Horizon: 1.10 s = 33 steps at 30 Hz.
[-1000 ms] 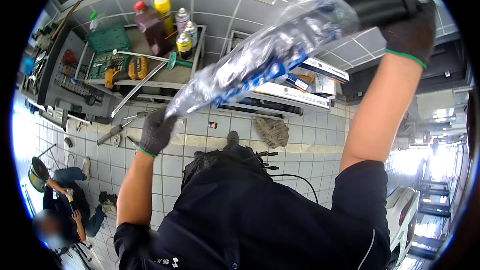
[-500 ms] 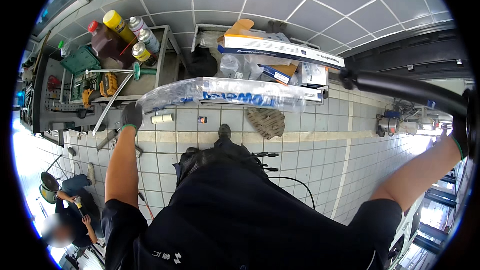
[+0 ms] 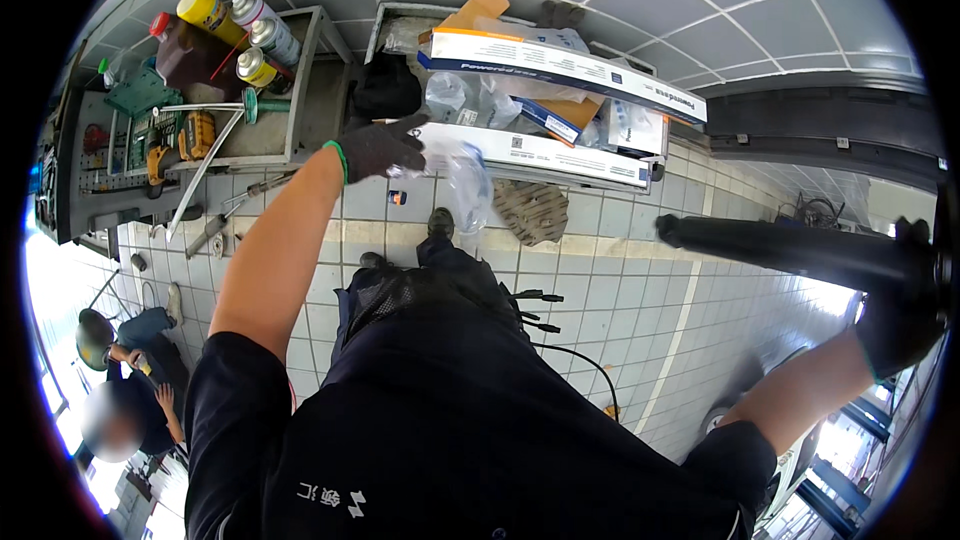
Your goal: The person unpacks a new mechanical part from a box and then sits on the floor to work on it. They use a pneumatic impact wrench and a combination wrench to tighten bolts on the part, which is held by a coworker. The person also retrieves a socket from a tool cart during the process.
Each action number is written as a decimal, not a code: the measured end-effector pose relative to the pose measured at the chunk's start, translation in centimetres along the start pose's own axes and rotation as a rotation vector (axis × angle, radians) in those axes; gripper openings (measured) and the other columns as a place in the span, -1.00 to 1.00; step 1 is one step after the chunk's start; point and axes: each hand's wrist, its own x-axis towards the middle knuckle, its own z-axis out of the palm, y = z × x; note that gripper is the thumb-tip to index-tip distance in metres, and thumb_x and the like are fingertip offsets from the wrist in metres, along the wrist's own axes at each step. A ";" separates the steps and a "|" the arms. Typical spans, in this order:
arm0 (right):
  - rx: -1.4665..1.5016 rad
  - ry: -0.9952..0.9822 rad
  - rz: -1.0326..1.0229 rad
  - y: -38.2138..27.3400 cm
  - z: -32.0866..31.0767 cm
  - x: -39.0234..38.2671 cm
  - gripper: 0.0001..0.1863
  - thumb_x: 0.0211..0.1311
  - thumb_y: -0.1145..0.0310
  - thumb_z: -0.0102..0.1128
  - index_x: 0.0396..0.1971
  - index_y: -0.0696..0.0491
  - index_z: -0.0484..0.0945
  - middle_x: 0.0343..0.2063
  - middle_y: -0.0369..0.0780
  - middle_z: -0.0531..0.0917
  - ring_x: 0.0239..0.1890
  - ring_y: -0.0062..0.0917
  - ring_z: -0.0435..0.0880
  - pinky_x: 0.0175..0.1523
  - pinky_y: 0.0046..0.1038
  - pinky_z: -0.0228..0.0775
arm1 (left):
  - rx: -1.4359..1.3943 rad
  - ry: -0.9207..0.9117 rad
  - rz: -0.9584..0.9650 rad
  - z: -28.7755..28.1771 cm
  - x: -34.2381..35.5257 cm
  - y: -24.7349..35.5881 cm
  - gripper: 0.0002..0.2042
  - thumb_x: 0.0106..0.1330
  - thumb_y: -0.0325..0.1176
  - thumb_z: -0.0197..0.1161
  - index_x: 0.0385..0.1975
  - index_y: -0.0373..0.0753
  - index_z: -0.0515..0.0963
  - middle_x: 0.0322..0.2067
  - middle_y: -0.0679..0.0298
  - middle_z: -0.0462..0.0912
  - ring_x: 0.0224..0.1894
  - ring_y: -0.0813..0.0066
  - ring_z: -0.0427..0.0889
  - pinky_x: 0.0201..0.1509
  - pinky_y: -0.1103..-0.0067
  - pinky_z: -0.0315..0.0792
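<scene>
My left hand [image 3: 385, 150], in a dark glove with a green cuff, reaches in front of the low bench with its fingers apart. Against its fingertips is a crumpled clear plastic sleeve [image 3: 466, 180] with blue print, its lower end hanging over the floor. At the far right my gloved right hand [image 3: 895, 335] is closed around a long black tubular strut [image 3: 790, 248], held out roughly level. The strut's outer end is cut off by the picture's rim. Long white and blue cardboard boxes [image 3: 560, 155] lie on the bench just beyond my left hand.
A metal bench [image 3: 655, 172] holds boxes and plastic bags. Left of it, a cart carries spray cans [image 3: 262, 70], a yellow drill [image 3: 197, 135] and a green tool case [image 3: 140, 90]. Flattened brown cardboard [image 3: 532, 212] and a small can [image 3: 397, 198] lie on the tiles. Another person [image 3: 150, 360] sits at lower left.
My left hand has moved right and inward. The plastic sleeve, stretched along the bench before, is now bunched and hanging. My right hand has lowered with the strut, which has swung down.
</scene>
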 end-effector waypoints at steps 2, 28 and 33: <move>0.144 -0.232 0.196 2.6 0.5 -1.1 -0.49 0.55 -0.20 0.09 -0.09 0.00 0.60 -0.42 -0.26 0.62 -0.15 -0.13 0.71 0.10 0.03 0.59 | 0.093 -0.016 0.151 1.2 -1.7 -1.4 -0.33 0.34 -0.26 0.49 0.48 0.02 0.46 0.45 -0.03 0.42 0.35 0.27 0.60 0.25 0.33 0.61; 0.495 -2.134 0.305 -10.1 76.8 -49.9 -0.56 0.60 -0.05 0.14 -0.22 0.05 0.67 -0.51 -0.24 0.62 -0.45 -0.45 0.59 -0.24 -0.35 0.48 | 0.851 1.340 0.294 -1.3 -81.8 -22.2 -0.77 0.13 -0.30 0.57 -0.30 -0.16 0.65 -0.40 0.22 0.71 -0.35 0.16 0.71 -0.21 0.29 0.53; 0.696 -2.111 0.064 -12.2 85.7 -60.3 -0.59 0.55 -0.06 0.19 -0.20 0.02 0.70 -0.45 -0.15 0.66 -0.36 -0.22 0.66 -0.19 -0.22 0.51 | 0.844 1.464 -0.045 -1.4 -86.9 -30.8 -0.76 0.15 -0.24 0.52 -0.50 -0.22 0.60 -0.53 0.17 0.64 -0.44 0.10 0.65 -0.28 0.25 0.48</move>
